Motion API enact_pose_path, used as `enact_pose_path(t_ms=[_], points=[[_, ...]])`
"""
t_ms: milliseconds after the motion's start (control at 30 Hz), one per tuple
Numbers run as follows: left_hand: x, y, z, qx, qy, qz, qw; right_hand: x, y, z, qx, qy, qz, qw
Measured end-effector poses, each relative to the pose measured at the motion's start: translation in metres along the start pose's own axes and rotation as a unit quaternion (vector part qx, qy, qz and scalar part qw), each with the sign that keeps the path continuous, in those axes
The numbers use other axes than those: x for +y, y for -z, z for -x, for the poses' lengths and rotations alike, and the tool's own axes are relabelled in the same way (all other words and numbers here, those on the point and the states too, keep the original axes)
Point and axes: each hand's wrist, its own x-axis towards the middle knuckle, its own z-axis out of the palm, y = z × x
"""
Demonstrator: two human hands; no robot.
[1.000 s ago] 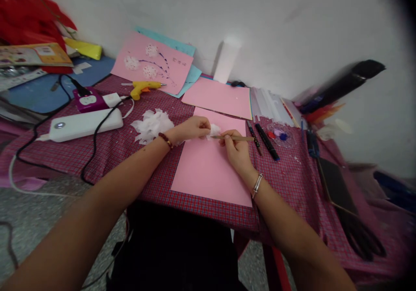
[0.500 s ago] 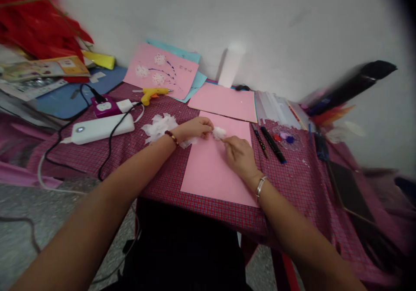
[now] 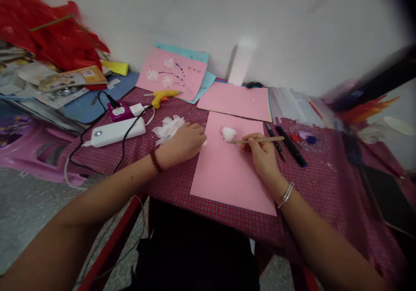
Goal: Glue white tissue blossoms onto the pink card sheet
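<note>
My right hand is closed round a thin wooden stick that lies level, its tip just right of a small white tissue tuft on a pink paper sheet. My left hand rests at the sheet's left edge with fingers curled, a bit of white tissue at its fingertips. A heap of white tissue pieces lies just behind that hand.
A red checked cloth covers the table. On it: a white power strip with black cables, a yellow glue gun, a second pink sheet, a pink flower card, black pens, a paint palette. Red fabric is piled at left.
My left hand has let go of the tissue tuft and drawn back to the sheet's left edge. The tuft now lies alone on the pink paper. The view shifted left.
</note>
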Motion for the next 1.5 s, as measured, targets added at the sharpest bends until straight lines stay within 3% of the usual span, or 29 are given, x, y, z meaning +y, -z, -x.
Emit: enact_pose_path(t_ms=[100, 233, 300, 400, 567, 667, 767, 867, 967, 1100, 1167, 1233, 1300, 1400, 1500], points=[[0.002, 0.0, 0.004, 0.015, 0.011, -0.017, 1.0, -0.001, 0.0, 0.001, 0.002, -0.002, -0.008, 1.0], [-0.017, 0.007, 0.002, 0.026, 0.133, 0.137, 0.981, -0.003, -0.001, 0.002, -0.002, -0.01, -0.007, 1.0], [-0.023, 0.012, 0.004, 0.008, 0.163, 0.197, 0.967, -0.004, -0.001, 0.002, -0.007, -0.009, -0.001, 1.0], [-0.014, 0.016, 0.011, -0.018, 0.124, 0.141, 0.982, -0.005, -0.001, 0.001, -0.013, -0.006, 0.003, 1.0], [0.014, 0.005, 0.015, -0.008, 0.089, -0.017, 0.996, -0.007, -0.001, 0.002, -0.007, -0.001, -0.008, 1.0], [0.011, 0.002, 0.008, 0.005, 0.089, -0.018, 0.996, -0.008, -0.002, 0.002, -0.013, 0.002, 0.003, 1.0], [-0.003, 0.013, -0.009, 0.047, 0.126, 0.058, 0.989, -0.007, -0.003, 0.002, -0.018, 0.01, 0.036, 0.999], [-0.013, 0.033, -0.031, 0.08, 0.173, 0.199, 0.961, -0.007, -0.004, 0.002, -0.014, 0.016, 0.06, 0.998], [-0.012, 0.04, -0.053, 0.06, 0.183, 0.354, 0.915, -0.008, -0.005, 0.001, -0.004, 0.024, 0.066, 0.998], [-0.007, 0.021, -0.069, -0.042, 0.129, 0.523, 0.841, -0.009, -0.004, 0.001, 0.0, 0.034, 0.074, 0.997], [-0.006, 0.008, -0.071, -0.087, 0.106, 0.553, 0.822, -0.009, -0.004, 0.0, 0.001, 0.028, 0.07, 0.997], [-0.007, -0.002, -0.07, -0.121, 0.093, 0.545, 0.825, -0.009, -0.005, 0.0, 0.002, 0.023, 0.062, 0.998], [-0.009, -0.009, -0.069, -0.134, 0.083, 0.507, 0.847, -0.009, -0.005, 0.0, 0.003, 0.022, 0.062, 0.998], [-0.01, -0.017, -0.07, -0.109, 0.094, 0.441, 0.886, -0.01, -0.005, 0.0, 0.004, 0.024, 0.073, 0.997], [-0.008, -0.025, -0.071, -0.068, 0.121, 0.415, 0.899, -0.01, -0.004, 0.001, 0.003, 0.021, 0.069, 0.997]])
